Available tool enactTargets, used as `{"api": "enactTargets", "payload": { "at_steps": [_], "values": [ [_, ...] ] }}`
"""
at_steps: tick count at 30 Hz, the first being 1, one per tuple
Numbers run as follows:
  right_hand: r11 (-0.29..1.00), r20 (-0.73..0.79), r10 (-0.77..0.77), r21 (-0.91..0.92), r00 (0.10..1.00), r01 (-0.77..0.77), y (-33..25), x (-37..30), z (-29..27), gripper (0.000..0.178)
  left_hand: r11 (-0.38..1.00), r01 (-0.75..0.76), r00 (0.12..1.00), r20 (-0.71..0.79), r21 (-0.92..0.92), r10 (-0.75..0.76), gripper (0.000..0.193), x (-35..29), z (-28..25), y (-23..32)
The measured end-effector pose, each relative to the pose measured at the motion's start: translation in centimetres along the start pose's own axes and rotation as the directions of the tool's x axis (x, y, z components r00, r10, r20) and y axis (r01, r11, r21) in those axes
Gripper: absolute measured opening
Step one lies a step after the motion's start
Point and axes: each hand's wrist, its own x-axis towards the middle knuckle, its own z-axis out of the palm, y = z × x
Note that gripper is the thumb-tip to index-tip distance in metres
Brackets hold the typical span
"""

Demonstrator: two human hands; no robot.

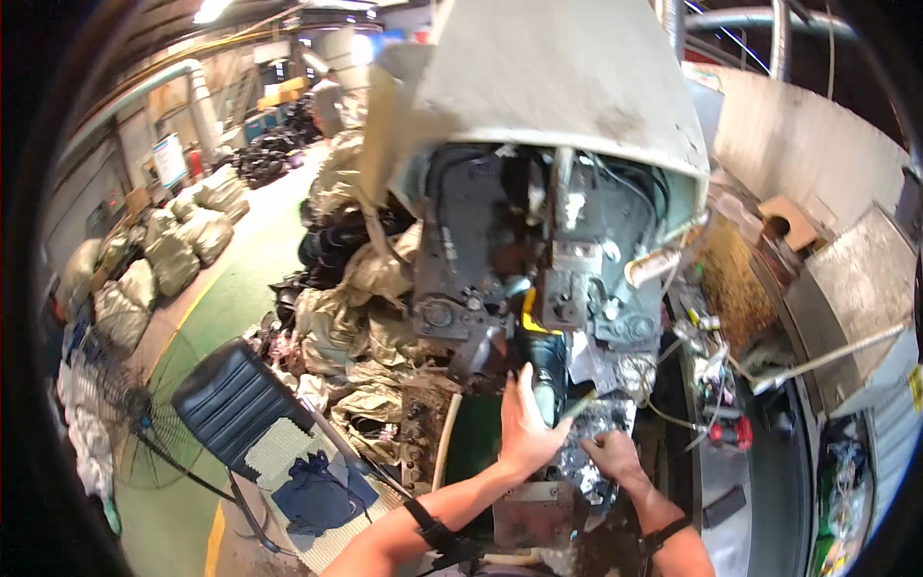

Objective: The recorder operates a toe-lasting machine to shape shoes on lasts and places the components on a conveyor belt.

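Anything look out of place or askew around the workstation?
Mostly untidiness: a blue cloth lies crumpled on the chair, left of the left hand, and sacks slump in a loose heap beside the machine.

This place is a workshop, more exactly a factory floor. A large machine with a pale hood and open metal mechanism, worn and dirty, stands in the middle. The green floor carries a painted yellow line, as is usual in industrial halls. Many filled sacks lie in heaps along the wall. Thick pipes run high up, and a big fan stands near a worn chair.
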Motion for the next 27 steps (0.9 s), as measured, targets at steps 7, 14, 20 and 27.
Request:
{"api": "enactTargets", "payload": {
  "at_steps": [7,14,20,27],
  "values": [
    [0.991,0.09,0.122,-0.071,0.989,-0.116,-0.6,0.0,-0.6,0.039,0.993,-0.069,0.996,-0.067,-0.095,0.063,0.096,-0.7,1.4,-1.7],
    [0.995,0.019,0.087,-0.046,0.996,-0.086,0.2,0.0,0.3,0.04,0.995,-0.014,0.997,-0.072,-0.098,0.007,0.098,-1.0,1.4,-1.2],
    [0.997,0.064,0.08,-0.025,0.995,-0.078,0.2,0.0,-0.1,0.045,0.994,-0.017,0.998,-0.056,-0.105,0.011,0.099,-1.2,1.5,-1.7],
    [0.997,0.079,0.046,-0.061,0.996,-0.041,0.1,-0.2,-0.2,0.044,0.991,-0.036,0.998,-0.056,-0.13,0.029,0.098,-1.2,1.3,-1.5]
  ]
}}
